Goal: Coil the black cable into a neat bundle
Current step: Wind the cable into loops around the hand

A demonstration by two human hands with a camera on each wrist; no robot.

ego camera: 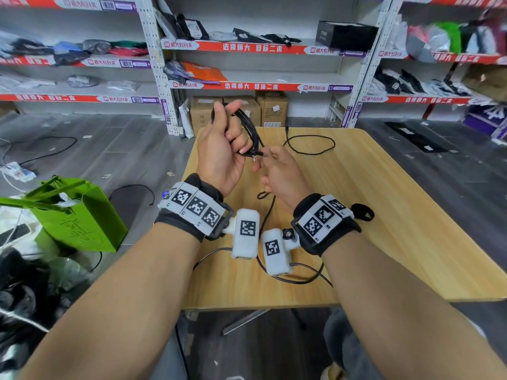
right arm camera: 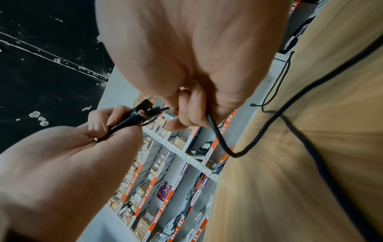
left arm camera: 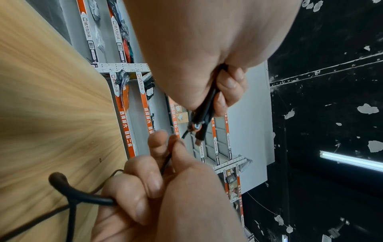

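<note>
My left hand [ego camera: 233, 133] is raised above the far left of the wooden table [ego camera: 397, 215] and grips several loops of the black cable [ego camera: 248, 130]. In the left wrist view its fingers [left arm camera: 230, 85] curl round the bundle [left arm camera: 207, 104], and a plug end [left arm camera: 196, 127] sticks out below them. Just right of it, my right hand [ego camera: 271, 165] pinches the free strand. That strand [right arm camera: 217, 135] drops from the right hand's fingers [right arm camera: 192, 106] to the table. The loose remainder [ego camera: 310, 154] lies in a curve on the far part of the table.
A green paper bag [ego camera: 79, 215] stands on the floor at the left. Shelving [ego camera: 260, 48] with parcels and cardboard boxes [ego camera: 271, 108] lines the back wall. A small black strap loop [ego camera: 362, 212] lies on the table by my right wrist. Other cables trail on the floor.
</note>
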